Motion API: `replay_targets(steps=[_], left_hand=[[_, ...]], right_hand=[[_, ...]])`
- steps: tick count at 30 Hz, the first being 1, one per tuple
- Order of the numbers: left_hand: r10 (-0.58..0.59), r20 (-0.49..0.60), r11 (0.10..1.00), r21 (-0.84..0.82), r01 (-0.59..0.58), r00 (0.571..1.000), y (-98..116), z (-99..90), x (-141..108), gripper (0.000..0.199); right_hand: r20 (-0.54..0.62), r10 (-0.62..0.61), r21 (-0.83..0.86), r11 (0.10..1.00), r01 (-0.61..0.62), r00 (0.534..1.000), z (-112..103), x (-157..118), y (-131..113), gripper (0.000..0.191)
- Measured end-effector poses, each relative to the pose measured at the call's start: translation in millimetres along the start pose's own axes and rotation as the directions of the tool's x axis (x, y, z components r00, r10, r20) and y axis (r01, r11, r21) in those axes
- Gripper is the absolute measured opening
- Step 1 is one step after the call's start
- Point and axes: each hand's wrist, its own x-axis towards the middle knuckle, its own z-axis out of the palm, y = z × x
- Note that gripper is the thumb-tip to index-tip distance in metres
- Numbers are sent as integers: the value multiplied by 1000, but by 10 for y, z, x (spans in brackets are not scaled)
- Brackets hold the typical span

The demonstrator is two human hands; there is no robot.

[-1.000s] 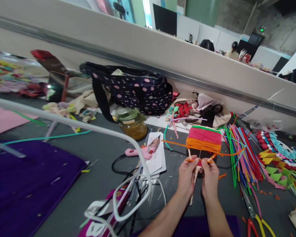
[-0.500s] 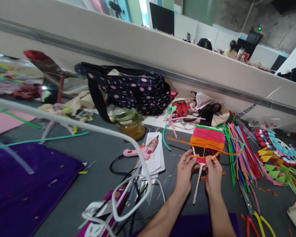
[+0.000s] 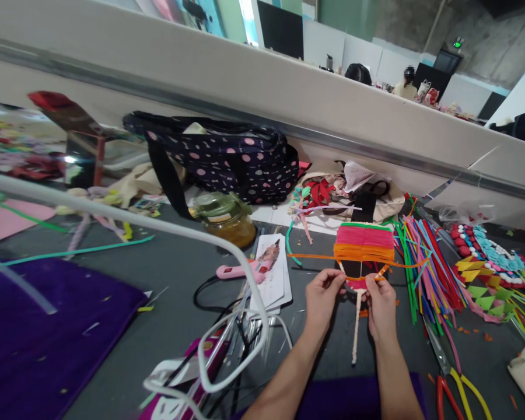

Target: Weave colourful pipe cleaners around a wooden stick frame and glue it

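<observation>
Both hands are at the lower end of a pipe-cleaner frame [image 3: 364,238], wound with green, pink and orange bands at its far end. A pink patch [image 3: 357,284] fills its narrow base, and a twisted whitish stem [image 3: 356,332] runs down toward me. My left hand [image 3: 324,296] pinches at the left side, where an orange strip crosses the frame. At the right side, my right hand [image 3: 380,300] has thumb and fingers closed on the frame. A long orange pipe cleaner [image 3: 310,255] sticks out past both sides of the wound part.
Right of the frame lies a bundle of coloured pipe cleaners [image 3: 437,268], with scissors [image 3: 446,361] below. To the left are a pink glue gun [image 3: 245,270], papers, a glass jar [image 3: 227,224] and a white cable [image 3: 157,221]. A dotted bag [image 3: 227,154] stands behind.
My left hand has shifted slightly left, and its fingers have drawn into a pinch at the orange strip. The whitish stem has swung a little right, now hanging nearly straight.
</observation>
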Motion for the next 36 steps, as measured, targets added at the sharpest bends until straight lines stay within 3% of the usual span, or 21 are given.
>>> replay_targets(steps=[7,11,17,21,24,28,36], left_hand=[[49,43,977,206,-57,998,39,-52,40,19],[62,44,970,232,-70,997,45,-38,27,22],[-144,91,989,-27,147,985,-31,-6,5,30],[-222,86,952,-197,235,971,7,27,-43,31],[-289,146,892,-317,321,946,51,74,-103,32],[-371,267,830,-335,446,890,29,114,-147,31],[-348,287,839,-328,433,892,-22,100,-129,23]], right_hand=[[29,21,-18,1000,-21,999,19,-37,-37,30],[29,-11,-37,999,12,1000,19,-43,-27,28],[4,-75,-72,995,75,997,-36,-9,14,28],[10,-82,-76,994,82,997,-47,-9,19,27],[14,-95,-91,991,96,995,-35,-26,16,26],[89,-125,-168,976,139,988,14,-84,-7,23],[104,-159,-216,960,178,982,57,-128,-13,21]])
